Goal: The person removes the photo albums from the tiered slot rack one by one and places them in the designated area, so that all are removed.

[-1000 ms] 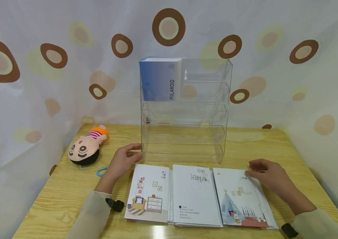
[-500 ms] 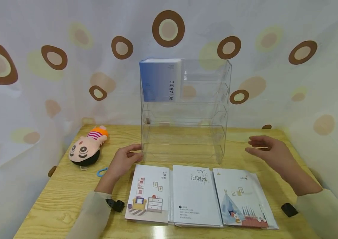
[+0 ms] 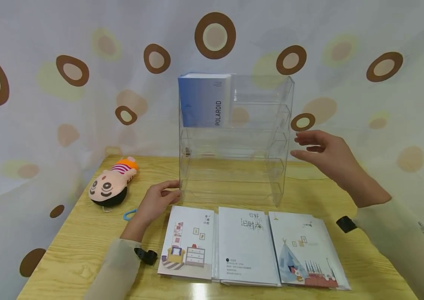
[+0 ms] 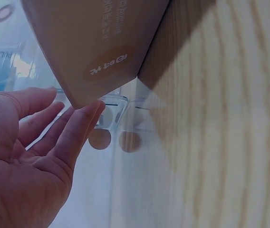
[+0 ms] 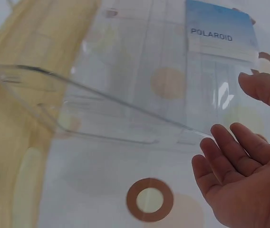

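Observation:
A clear acrylic rack (image 3: 234, 166) with several tiers stands upright on the table. In its top tier, at the left, is a blue and white POLAROID album (image 3: 202, 100). My left hand (image 3: 159, 199) is by the rack's lower left edge, fingers loosely bent and holding nothing; whether they touch it I cannot tell. In the left wrist view, an album corner (image 4: 97, 52) lies close to those fingertips. Raised beside the rack's right side, my right hand (image 3: 326, 156) has relaxed fingers and a spread thumb. The right wrist view has nothing in that hand (image 5: 249, 166).
Three albums lie in a row before the rack: one with an armchair (image 3: 187, 243), one with Chinese lettering (image 3: 247, 246) and one with a blue tent (image 3: 305, 250). A plush doll (image 3: 112, 183) and a blue loop (image 3: 130, 215) are at the left. Patterned cloth (image 3: 121, 33) hangs behind.
My right hand has lifted away from the tent album, moving up and forward to the rack's right side. The left hand stays in place, and the albums have not moved.

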A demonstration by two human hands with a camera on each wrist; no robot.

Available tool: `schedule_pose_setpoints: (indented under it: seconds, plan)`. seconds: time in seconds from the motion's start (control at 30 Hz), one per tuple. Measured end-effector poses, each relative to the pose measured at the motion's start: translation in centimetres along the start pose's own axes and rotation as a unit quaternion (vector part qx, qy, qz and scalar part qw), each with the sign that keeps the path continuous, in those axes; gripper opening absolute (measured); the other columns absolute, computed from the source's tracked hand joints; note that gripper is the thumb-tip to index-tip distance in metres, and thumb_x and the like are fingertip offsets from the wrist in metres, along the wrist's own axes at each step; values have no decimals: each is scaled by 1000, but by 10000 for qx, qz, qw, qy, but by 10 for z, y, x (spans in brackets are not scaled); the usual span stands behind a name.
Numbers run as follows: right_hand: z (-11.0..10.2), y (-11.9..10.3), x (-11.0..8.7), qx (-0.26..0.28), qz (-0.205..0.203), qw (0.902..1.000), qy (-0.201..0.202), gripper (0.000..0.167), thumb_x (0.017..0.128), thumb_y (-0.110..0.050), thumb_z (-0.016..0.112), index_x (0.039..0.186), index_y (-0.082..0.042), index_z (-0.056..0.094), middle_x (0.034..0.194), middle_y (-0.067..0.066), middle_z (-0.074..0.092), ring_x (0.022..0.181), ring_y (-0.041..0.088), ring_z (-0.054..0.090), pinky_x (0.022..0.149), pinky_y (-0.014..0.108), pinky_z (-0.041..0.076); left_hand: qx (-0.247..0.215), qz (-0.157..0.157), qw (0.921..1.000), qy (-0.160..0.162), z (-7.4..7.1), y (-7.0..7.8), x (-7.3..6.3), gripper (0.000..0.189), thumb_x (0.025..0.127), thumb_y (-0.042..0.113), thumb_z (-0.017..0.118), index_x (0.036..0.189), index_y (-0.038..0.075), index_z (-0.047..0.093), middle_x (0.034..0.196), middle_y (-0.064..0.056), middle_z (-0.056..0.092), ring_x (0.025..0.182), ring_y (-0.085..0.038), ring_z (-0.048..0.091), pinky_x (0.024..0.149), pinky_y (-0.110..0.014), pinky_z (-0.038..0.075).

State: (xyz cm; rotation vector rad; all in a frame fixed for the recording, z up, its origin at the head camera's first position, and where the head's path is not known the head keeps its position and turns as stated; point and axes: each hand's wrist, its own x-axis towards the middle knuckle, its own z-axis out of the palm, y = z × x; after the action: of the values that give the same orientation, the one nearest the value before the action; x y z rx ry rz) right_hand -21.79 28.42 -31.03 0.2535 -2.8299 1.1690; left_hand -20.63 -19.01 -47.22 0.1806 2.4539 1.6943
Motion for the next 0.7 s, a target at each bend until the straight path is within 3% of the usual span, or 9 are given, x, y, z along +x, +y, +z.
schedule_pose_setpoints:
  seconds: [0.17, 0.47, 0.7]
  plan:
    - [0, -26, 22, 122, -87, 9999, 69, 67, 108, -47, 75, 163, -15, 56, 163, 13, 61, 148, 38, 58, 93, 9, 48, -30, 0, 10000, 1, 0, 2, 0, 49, 115, 20, 65, 161, 3, 59, 157, -25, 65, 131, -39, 76, 107, -42, 68]
    - [13, -65, 56, 617, -288, 9975, 164, 69, 106, -45, 78, 165, -19, 54, 163, 10, 60, 147, 30, 58, 118, 43, 54, -121, 62, 9999, -27, 1, 2, 0, 49, 115, 18, 66, 161, 2, 58, 159, -25, 63, 132, -40, 75, 107, -43, 67]
    - [21, -87, 82, 891, -452, 9948, 194, 73, 104, -43, 81, 167, -20, 52, 166, 10, 60, 151, 31, 58, 126, 51, 52, -72, 45, 10000, 16, 0, 1, 1, 49, 115, 18, 66, 161, 2, 59, 158, -24, 63, 131, -39, 76, 107, -43, 68]
